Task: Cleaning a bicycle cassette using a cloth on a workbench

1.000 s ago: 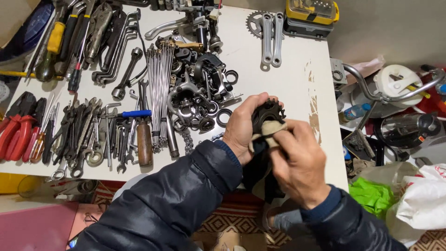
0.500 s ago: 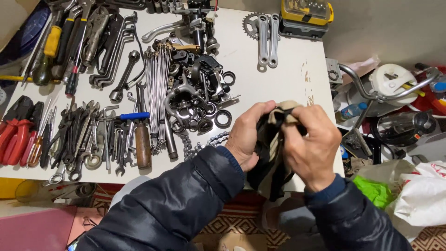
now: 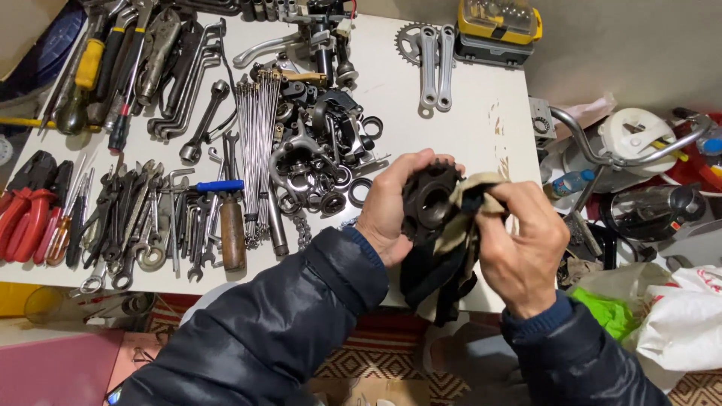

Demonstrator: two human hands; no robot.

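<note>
Two hands work over the near edge of a white bench (image 3: 466, 128) in the head view, both in dark padded sleeves. Left hand (image 3: 391, 207) is closed around a black toothed gear cluster (image 3: 427, 201), fingers curled over its far rim and thumb on the near side, so that the open centre hole faces the camera. Right hand (image 3: 523, 240) is closed on a dirty rag (image 3: 451, 240), beige at the top and black below, and presses its upper fold against the right side of the gear cluster; the rest of the rag hangs down between the two wrists, below the bench edge. Just beyond the left hand lies a heap of dark small metal parts (image 3: 320, 154), with loose rings and a short length of chain (image 3: 304, 229) at its near side. Left of the heap lies a bundle of thin spokes (image 3: 256, 143), then a wooden-handled tool (image 3: 233, 233) and a spread of wrenches (image 3: 143, 218). Red-handled pliers (image 3: 22, 214) lie at the far left edge. Near the far edge rest a pair of silver crank arms (image 3: 436, 64) and a yellow-lidded case (image 3: 498, 30). Right of the bench are a chrome handlebar (image 3: 602, 146), a green bag (image 3: 602, 312) and a white bag (image 3: 684, 323).
</note>
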